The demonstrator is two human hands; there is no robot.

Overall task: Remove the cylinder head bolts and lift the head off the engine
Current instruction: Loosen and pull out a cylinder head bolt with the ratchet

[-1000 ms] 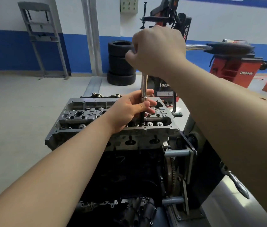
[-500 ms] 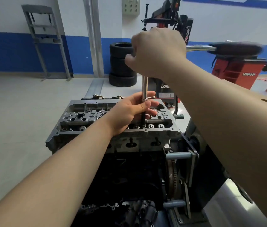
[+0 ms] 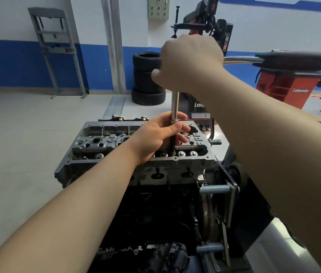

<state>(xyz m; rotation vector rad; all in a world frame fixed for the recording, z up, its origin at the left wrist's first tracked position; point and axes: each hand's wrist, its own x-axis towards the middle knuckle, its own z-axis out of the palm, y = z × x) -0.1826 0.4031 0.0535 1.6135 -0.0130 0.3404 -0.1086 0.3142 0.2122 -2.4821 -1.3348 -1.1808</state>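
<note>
- While the ratchet handle (image 3: 293, 60) blurs out to the right, a little further round than half a second ago, the right hand (image 3: 192, 62) stays clamped over the wrench head.
- The left hand (image 3: 163, 133) keeps its fingers curled round the extension bar (image 3: 174, 105), holding it upright over a bolt near the right end of the cylinder head (image 3: 100, 142).
- That small swing suggests the bolt is being loosened; the head sits on the engine block (image 3: 155, 209), not yet lifted.
</note>
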